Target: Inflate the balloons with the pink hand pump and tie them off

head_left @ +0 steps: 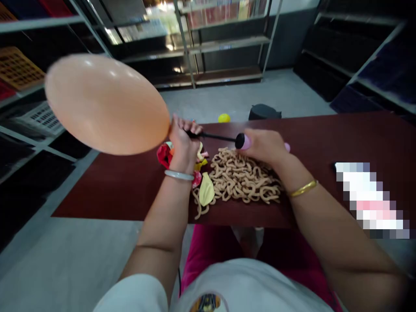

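A large inflated peach balloon stretches out to the left of my left hand. That hand is closed around the balloon's neck and the black end of a hand balloon pump. A thin black rod runs from there to the pump's pink body, which my right hand grips. Below the hands lies a heap of tan, curled, uninflated long balloons. Beside the heap are a flat pale yellow balloon and a red balloon, with other coloured ones partly hidden behind my left wrist.
The dark red-brown table carries all this. At its right is a pixelated, phone-like object. Beyond the far edge are a yellow ball-like object and a dark stool or bin. Shelves stand around, one with an orange basket.
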Demonstrator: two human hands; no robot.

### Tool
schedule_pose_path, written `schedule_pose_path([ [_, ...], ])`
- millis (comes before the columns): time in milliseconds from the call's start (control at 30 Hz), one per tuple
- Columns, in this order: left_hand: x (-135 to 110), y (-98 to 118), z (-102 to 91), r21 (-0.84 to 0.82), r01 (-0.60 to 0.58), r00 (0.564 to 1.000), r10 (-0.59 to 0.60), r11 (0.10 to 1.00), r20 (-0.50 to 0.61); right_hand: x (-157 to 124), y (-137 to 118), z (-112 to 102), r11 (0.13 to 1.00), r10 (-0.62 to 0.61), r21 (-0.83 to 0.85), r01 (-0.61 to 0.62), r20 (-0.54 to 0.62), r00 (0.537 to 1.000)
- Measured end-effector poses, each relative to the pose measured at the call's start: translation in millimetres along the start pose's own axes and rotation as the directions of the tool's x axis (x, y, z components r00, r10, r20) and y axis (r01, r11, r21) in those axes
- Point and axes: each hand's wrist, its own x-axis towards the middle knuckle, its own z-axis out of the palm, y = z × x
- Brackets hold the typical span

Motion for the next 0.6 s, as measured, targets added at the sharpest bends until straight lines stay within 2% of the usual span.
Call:
schedule_pose_path([
  [67,10,11,-7.6,0.077,-0.053,0.998,0.056,0.996,-0.036,0,11,1,1.000,-0.008,-0.019,0.008,-0.010,1.000],
  [167,13,17,-7.8,0.205,-0.118,0.990,0.132,0.972,-0.054,-2,20,-1,0.998,-0.052,-0.047,0.048,-0.101,0.993],
  [300,1,5,2.8,0.289,-0.126,0.988,0.146,0.949,-0.047,-6,12,-3,0.993,-0.049,-0.111,0.033,-0.150,0.987],
  [367,-10,-9,8.2,0.246,-0.100,0.994,0.107,0.964,-0.014,-7,1,-3,0.993,-0.042,-0.114,0.026,-0.143,0.989],
  [500,-37,-38,18.4,0.047,0.001,0.994,-0.006,0.999,0.108,-12,-23,-6,0.995,-0.022,-0.096,0.010,-0.126,0.992],
  [600,-52,-48,25.1,-0.010,0.088,0.996,-0.088,0.996,0.019,-14,-35,-9,0.998,-0.019,-0.058,0.013,-0.110,0.994],
])
